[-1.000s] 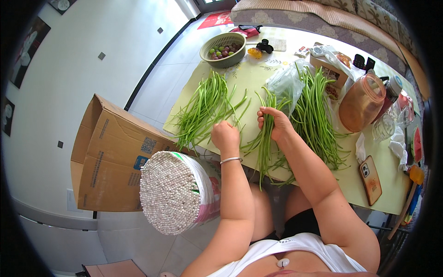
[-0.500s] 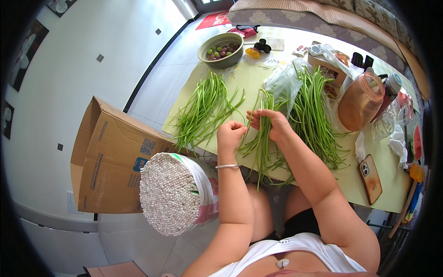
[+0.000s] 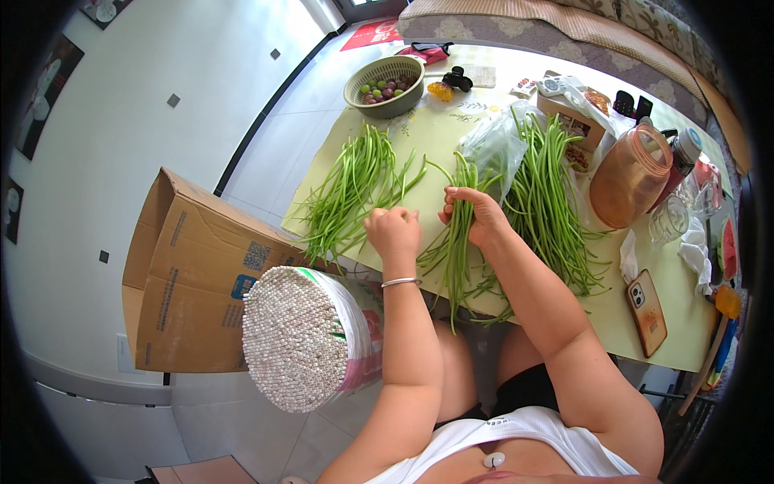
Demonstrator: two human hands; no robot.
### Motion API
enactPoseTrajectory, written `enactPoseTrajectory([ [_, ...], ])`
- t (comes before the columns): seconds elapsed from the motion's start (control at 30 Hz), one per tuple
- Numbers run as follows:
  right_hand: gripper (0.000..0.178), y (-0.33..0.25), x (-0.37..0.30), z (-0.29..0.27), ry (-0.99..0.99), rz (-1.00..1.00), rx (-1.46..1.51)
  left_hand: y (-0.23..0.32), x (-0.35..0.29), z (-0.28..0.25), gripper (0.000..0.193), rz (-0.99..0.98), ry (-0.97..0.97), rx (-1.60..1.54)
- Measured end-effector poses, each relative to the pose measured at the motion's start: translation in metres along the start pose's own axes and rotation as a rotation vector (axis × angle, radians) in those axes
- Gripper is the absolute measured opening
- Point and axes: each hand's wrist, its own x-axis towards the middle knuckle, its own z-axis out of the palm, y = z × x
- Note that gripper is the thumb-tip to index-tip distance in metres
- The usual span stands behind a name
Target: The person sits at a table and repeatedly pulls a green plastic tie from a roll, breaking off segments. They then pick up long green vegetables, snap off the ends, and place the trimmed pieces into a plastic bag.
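Observation:
My right hand (image 3: 481, 218) is closed round a small bunch of long green vegetable stems (image 3: 458, 246), which hangs down over the table's near edge. My left hand (image 3: 393, 234) is curled beside the near end of a loose pile of similar stems (image 3: 351, 194) on the left; its fingertips are turned away, so anything in them is hidden. A larger pile of stems (image 3: 552, 206) lies to the right, partly behind my right forearm. Next to it sits a crumpled clear plastic bag (image 3: 496, 149).
A strainer bowl (image 3: 350, 90) with grapes stands at the far left of the table. To the right are a pinkish jug (image 3: 621, 189), a glass (image 3: 669, 223) and a phone (image 3: 647, 313). Below left are a cardboard box (image 3: 189, 282) and a round bundle of white sticks (image 3: 294, 343).
My left hand has drawn away leftward from the bunch toward the left pile. My right hand has closed more tightly round its stems and stays nearly in place.

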Motion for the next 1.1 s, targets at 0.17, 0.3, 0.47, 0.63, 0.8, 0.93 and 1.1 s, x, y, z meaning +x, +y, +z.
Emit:
enactPoseTrajectory([
  [0.17, 0.011, 0.001, -0.003, 0.007, 0.006, -0.025, 0.012, -0.019, 0.002, 0.015, 0.03, 0.067, 0.254, 0.158],
  [0.3, 0.01, 0.002, -0.003, 0.009, 0.028, -0.009, 0.027, -0.027, 0.007, 0.027, 0.027, 0.036, 0.269, 0.087],
  [0.47, 0.01, 0.002, -0.001, 0.004, 0.032, -0.024, 0.027, -0.003, 0.002, -0.002, 0.026, -0.114, 0.024, 0.107],
  [0.63, 0.009, 0.004, 0.001, 0.003, 0.035, -0.021, 0.027, -0.006, 0.002, 0.007, 0.033, -0.037, 0.242, 0.024],
  [0.8, 0.009, 0.004, 0.002, 0.003, 0.034, -0.021, 0.028, -0.011, 0.003, 0.024, 0.042, 0.05, 0.265, 0.037],
  [0.93, 0.009, 0.003, 0.003, 0.001, 0.041, -0.027, 0.034, 0.003, 0.0, 0.012, 0.037, -0.002, 0.096, 0.056],
  [1.1, 0.009, 0.004, 0.002, 0.002, 0.031, -0.027, 0.025, 0.009, -0.003, 0.013, 0.025, -0.015, 0.098, 0.093],
])
